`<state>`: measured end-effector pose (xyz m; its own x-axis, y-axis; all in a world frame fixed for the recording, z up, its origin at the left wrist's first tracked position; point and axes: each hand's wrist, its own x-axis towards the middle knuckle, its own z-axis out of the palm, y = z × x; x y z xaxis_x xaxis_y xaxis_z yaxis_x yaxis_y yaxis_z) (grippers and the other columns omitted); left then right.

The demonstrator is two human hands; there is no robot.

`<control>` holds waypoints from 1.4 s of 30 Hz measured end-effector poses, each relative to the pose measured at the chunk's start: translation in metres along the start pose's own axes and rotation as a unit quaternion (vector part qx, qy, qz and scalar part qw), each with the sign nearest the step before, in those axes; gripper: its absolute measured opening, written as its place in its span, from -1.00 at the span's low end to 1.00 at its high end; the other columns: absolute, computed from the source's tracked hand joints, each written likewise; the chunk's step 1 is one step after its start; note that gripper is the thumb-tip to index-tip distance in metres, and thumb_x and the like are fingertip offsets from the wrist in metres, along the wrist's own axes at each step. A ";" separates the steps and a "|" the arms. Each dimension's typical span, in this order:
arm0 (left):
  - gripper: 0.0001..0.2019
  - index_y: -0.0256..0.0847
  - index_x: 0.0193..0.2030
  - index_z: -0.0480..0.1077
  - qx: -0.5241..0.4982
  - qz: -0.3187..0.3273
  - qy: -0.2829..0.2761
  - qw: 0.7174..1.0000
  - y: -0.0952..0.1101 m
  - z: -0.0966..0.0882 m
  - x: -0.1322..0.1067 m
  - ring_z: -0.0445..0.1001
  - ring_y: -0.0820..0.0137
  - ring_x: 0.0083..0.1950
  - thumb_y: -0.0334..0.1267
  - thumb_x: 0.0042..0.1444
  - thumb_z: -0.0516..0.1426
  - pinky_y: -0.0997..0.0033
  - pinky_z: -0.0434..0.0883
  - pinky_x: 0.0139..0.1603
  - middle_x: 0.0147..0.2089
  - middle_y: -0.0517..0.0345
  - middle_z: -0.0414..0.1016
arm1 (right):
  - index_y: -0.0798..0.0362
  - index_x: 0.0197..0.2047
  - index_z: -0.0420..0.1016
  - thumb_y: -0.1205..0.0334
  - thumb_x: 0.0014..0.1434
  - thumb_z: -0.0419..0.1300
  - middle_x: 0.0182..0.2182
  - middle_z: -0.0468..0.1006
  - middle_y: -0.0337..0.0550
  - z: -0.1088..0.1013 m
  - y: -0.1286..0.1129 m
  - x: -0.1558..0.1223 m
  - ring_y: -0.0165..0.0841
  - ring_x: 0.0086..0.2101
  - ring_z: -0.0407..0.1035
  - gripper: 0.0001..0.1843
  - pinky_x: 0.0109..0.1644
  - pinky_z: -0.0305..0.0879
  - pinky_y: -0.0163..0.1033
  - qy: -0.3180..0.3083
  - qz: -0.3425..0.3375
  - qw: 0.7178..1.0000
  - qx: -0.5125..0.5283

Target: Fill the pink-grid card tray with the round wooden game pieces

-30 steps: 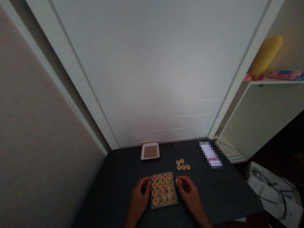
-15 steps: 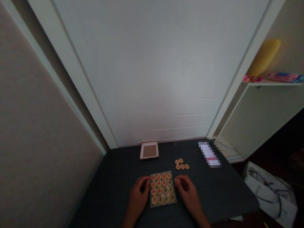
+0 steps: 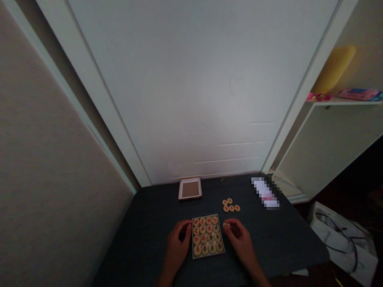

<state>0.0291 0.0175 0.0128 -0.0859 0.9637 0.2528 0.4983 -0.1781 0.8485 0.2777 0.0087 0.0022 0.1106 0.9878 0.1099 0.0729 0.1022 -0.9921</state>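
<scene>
A square shallow box (image 3: pixel 193 240) holds rows of round xiangqi pieces, marked with red and black characters, on the dark table. My left hand (image 3: pixel 178 241) is closed at the box's left edge, thumb and fingertips together against its upper left side. Just off the box's right side, my right hand (image 3: pixel 240 236) pinches a xiangqi piece (image 3: pixel 226 225) between thumb and forefinger. The marking on that piece cannot be made out. Several loose xiangqi pieces (image 3: pixel 231 208) with red characters lie beyond my right hand.
A square lid or tray (image 3: pixel 180 191) with a brown centre lies at the table's back edge, near a white panel (image 3: pixel 185 79). A blurred-out white and pink item (image 3: pixel 266 193) is at the back right. A white box with cables (image 3: pixel 344 239) stands right of the table (image 3: pixel 143 227).
The whole view has shifted slightly, so things appear a little further right. Both hands keep nearly the same places beside the box, and the piece in my right hand shows a little more.
</scene>
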 end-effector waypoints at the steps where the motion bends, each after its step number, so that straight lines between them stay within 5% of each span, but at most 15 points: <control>1: -0.64 -0.13 -0.11 0.57 -0.010 -0.005 0.006 1.000 0.001 -0.001 0.000 0.64 0.18 -0.12 0.07 0.24 0.11 0.21 0.59 -0.05 -0.12 0.02 0.67 | 0.03 -0.18 0.59 -0.21 0.13 0.30 -0.29 0.63 -0.10 -0.001 -0.001 0.001 -0.22 -0.27 0.54 -0.54 -0.18 0.48 -0.22 0.009 0.012 1.000 0.011; 7: -0.65 -0.11 -0.16 0.59 -0.042 -0.019 0.048 0.998 0.026 -0.004 -0.003 0.66 0.17 -0.13 0.11 0.17 0.17 0.24 0.59 -0.05 -0.17 0.08 0.70 | 0.01 -0.15 0.61 -0.26 0.08 0.32 -0.35 0.64 -0.14 -0.007 -0.012 0.003 -0.24 -0.37 0.52 -0.49 -0.27 0.48 -0.23 0.006 0.060 0.997 0.039; 14: -0.70 -0.09 -0.10 0.58 -0.107 -0.013 -0.097 0.989 0.068 0.023 -0.005 0.65 0.21 -0.12 0.04 0.20 0.19 0.29 0.59 -0.06 -0.11 0.06 0.69 | -0.09 0.01 0.61 -0.18 0.19 0.26 -0.09 0.62 -0.07 0.007 -0.045 -0.006 -0.16 -0.11 0.55 -0.55 0.01 0.49 -0.11 -0.100 0.005 0.994 0.053; 22: -0.69 -0.15 -0.13 0.57 -0.206 -0.064 -0.127 0.968 0.069 0.044 -0.010 0.67 0.20 -0.14 0.02 0.16 0.24 0.28 0.60 -0.06 -0.16 0.01 0.70 | -0.18 0.08 0.58 0.05 0.25 0.24 -0.10 0.58 -0.11 0.009 -0.052 -0.013 -0.22 -0.10 0.52 -0.67 0.00 0.48 -0.17 -0.128 -0.066 0.989 -0.028; 35: -0.67 -0.14 -0.05 0.57 -0.185 -0.060 -0.153 0.969 0.074 0.026 -0.017 0.66 0.20 -0.08 0.03 0.22 0.18 0.29 0.59 -0.03 -0.03 -0.02 0.68 | -0.15 0.04 0.58 0.14 0.30 0.20 -0.07 0.62 -0.10 0.003 -0.060 -0.018 -0.20 -0.09 0.51 -0.73 0.04 0.44 -0.17 -0.119 -0.152 0.974 -0.123; 42: -0.61 -0.14 -0.14 0.59 -0.052 -0.051 -0.035 0.997 0.049 -0.007 -0.017 0.65 0.19 -0.13 0.12 0.20 0.15 0.27 0.60 -0.07 -0.13 0.03 0.69 | -0.04 -0.12 0.58 -0.01 0.32 0.18 -0.26 0.65 -0.13 -0.008 -0.041 -0.018 -0.25 -0.26 0.54 -0.74 -0.12 0.46 -0.24 -0.080 -0.099 0.978 -0.163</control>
<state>0.0491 -0.0093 0.0534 -0.0688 0.9889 0.1319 0.3978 -0.0940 0.9127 0.2806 -0.0146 0.0410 -0.0934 0.9607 0.2616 0.3917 0.2770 -0.8774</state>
